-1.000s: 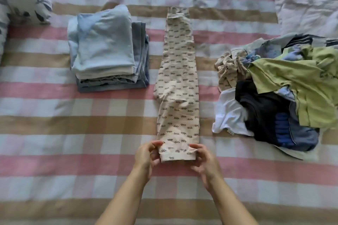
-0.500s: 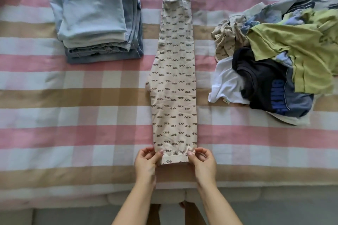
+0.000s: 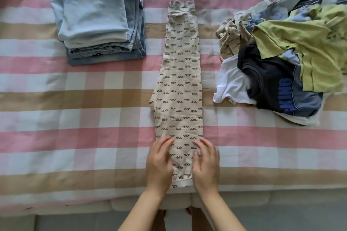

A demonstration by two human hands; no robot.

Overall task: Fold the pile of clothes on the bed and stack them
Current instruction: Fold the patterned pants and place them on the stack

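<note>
Trousers lie in 1 long strip on the bed, doubled leg on leg, running straight away from the fingertips.

Head view: half a second ago both hands pinched the corners of the near band. Now the pinch is gone. The left hand and right hand lie palm down on the cloth, 1 on each long edge. The left fingers and right fingers are straight and slightly spread, holding nothing, only pressing. I read this as a switch from pulling the strip taut to smoothing it flat, so the lengthwise fold looks done and the crosswise folds are not yet made.

Edges: the near band sits just behind the heels of the hands, close to the bed's front edge. The far band lies well beyond the fingertips. A small point of cloth juts out on the left edge, ahead of the left fingers.

Room: the stack sits ahead and left of the left fingers, well apart from the strip. The pile sits ahead and right of the right fingers, near the strip but not touching it. Bare cover shows on both sides, so folding the far end back toward the hands should meet nothing.
</note>
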